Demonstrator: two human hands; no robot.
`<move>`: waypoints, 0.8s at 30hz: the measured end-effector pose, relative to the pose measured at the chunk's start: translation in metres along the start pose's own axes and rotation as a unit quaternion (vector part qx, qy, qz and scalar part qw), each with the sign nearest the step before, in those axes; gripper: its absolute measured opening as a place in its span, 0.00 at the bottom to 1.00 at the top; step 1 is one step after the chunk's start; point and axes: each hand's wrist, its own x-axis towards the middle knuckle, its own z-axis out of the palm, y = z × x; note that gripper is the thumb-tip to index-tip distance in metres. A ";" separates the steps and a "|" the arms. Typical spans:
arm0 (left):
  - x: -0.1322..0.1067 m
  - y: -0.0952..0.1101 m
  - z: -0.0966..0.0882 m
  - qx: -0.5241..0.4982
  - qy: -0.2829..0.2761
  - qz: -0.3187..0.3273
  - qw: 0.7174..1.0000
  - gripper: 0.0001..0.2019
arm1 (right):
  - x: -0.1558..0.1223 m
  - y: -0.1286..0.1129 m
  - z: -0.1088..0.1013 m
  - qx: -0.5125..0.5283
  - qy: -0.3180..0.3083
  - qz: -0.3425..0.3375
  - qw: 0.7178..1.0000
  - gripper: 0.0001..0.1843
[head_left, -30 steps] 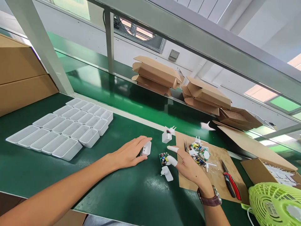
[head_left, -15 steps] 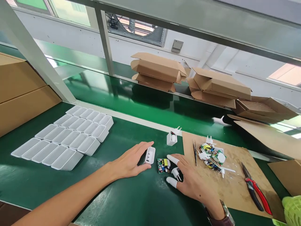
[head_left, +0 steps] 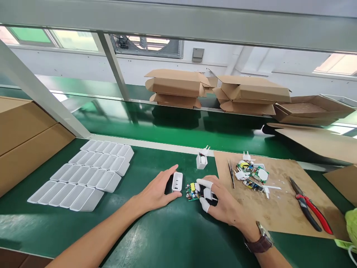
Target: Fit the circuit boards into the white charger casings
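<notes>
A white charger housing (head_left: pixel 177 181) with port slots in its upper face stands on the green table. My left hand (head_left: pixel 157 188) is round it, thumb at its near end and fingers at its far end, with a gap at the palm side. My right hand (head_left: pixel 223 203), white finger cots on thumb and a finger, pinches a white plug piece (head_left: pixel 208 194) with dark parts beside it. A green circuit board (head_left: pixel 192 191) with a yellow component sits at the plug piece, tilted, left of these fingers. A small white charger block (head_left: pixel 202 161) with prongs stands farther back.
Rows of white open cases (head_left: pixel 80 175) lie at left, near a large cardboard box (head_left: pixel 33 137). On a brown board (head_left: pixel 267 216) at right are tweezers (head_left: pixel 231 174), several circuit assemblies (head_left: pixel 252 175) and red-black pliers (head_left: pixel 309 204). Folded cartons (head_left: pixel 178 83) line the back.
My right thumb and finger have drawn together on the plug piece, and the circuit board has tilted. My left fingertips have shifted slightly left at the housing. The head view has turned.
</notes>
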 end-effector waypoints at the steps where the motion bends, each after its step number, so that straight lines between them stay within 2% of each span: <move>1: 0.000 0.000 0.001 -0.001 0.011 0.010 1.000 0.43 | 0.002 -0.003 0.001 -0.011 0.030 -0.015 0.999 0.30; 4: 0.000 0.003 0.005 0.005 0.049 0.072 0.996 0.43 | 0.005 -0.012 0.004 -0.044 0.120 -0.064 0.990 0.31; 7: 0.001 0.007 0.008 0.025 0.088 0.140 0.986 0.42 | 0.004 -0.021 0.008 -0.063 0.160 -0.094 0.981 0.34; 11: 0.002 0.010 0.010 0.050 0.122 0.187 0.974 0.41 | 0.001 -0.024 0.016 -0.102 0.159 -0.108 0.976 0.38; 24: 0.001 0.007 0.012 0.071 0.123 0.187 0.972 0.40 | -0.003 -0.018 0.025 -0.139 0.143 -0.118 0.973 0.37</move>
